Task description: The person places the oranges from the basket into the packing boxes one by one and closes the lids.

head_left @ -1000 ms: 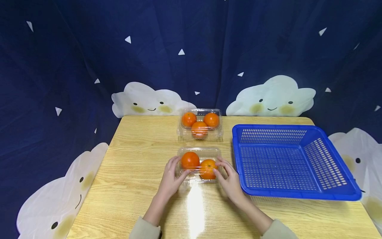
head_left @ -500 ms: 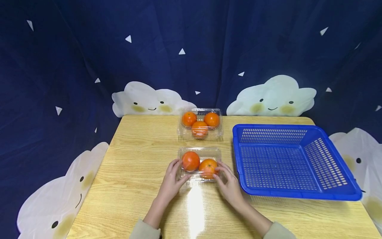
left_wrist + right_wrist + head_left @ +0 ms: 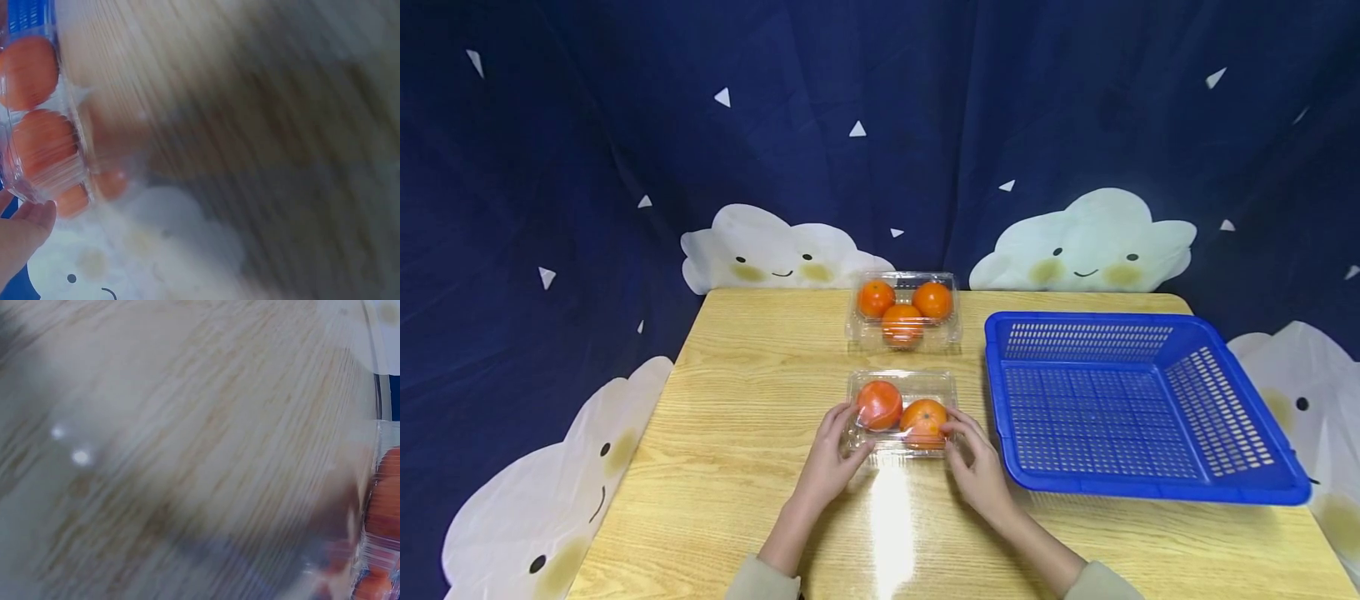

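A clear plastic clamshell box (image 3: 913, 385) with two oranges (image 3: 880, 405) in it rests on the wooden table. My left hand (image 3: 829, 468) grips its left end, thumb at the front edge and fingers along the side. At the right end my right hand (image 3: 979, 473) holds the box the same way, beside the second orange (image 3: 924, 421). The lid lies over the fruit. In the left wrist view, fingertips of a hand (image 3: 31, 228) touch the box's edge. The right wrist view catches only the box's side (image 3: 381, 550), with no hand visible.
Behind stands another clear clamshell box (image 3: 865, 335) holding three oranges (image 3: 902, 325). To the right is a blue plastic basket (image 3: 1150, 486) with slotted walls, close to my right hand. A dark blue curtain (image 3: 910, 100) with cloud prints hangs behind the table (image 3: 737, 383).
Both hands have stayed at the box's ends, with small shifts of thumbs and fingers. Shine from the lid now spreads over the oranges. The back box and basket have not moved.
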The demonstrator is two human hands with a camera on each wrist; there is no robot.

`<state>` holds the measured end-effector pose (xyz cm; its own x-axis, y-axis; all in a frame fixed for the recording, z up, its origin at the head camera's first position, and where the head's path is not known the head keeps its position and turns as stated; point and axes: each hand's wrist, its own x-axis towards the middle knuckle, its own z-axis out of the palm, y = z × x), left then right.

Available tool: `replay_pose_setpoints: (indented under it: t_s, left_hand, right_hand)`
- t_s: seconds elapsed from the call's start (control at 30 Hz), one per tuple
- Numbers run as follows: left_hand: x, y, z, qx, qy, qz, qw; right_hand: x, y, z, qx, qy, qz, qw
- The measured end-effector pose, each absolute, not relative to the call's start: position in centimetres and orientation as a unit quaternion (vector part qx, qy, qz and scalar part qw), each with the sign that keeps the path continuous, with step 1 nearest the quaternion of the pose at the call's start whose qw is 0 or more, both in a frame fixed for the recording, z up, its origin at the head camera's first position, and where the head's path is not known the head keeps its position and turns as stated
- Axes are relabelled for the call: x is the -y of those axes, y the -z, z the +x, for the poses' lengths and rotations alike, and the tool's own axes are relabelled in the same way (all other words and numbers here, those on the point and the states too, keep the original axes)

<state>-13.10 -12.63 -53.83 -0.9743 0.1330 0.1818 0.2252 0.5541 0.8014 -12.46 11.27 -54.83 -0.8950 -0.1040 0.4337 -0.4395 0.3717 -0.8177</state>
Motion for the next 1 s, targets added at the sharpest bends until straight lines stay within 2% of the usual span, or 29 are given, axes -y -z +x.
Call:
replay_pose_setpoints:
  t_s: [0.33,0.63,0.8,1.0]
  left_hand:
    - [13.3,53.9,-12.9,0.841,0.529,-0.101,0.041]
    - [12.6,52.6,-12.7,0.792,0.604,-0.068,0.048]
    - [12.3,50.8,-12.2,0.785,0.619,-0.013,0.020]
    - [12.4,50.5,-12.2,0.793,0.608,0.028,-0.017]
  right_hand:
    - [-10.6,51.9,-11.5,0.788,-0.592,0.103,0.131]
    - [-11.5,54.6,-12.3,0.770,-0.638,0.005,0.020]
    - [-11.5,55.0,-12.5,0.772,-0.636,-0.018,0.003]
    - [-11.5,54.8,-12.6,0.776,-0.629,-0.047,-0.022]
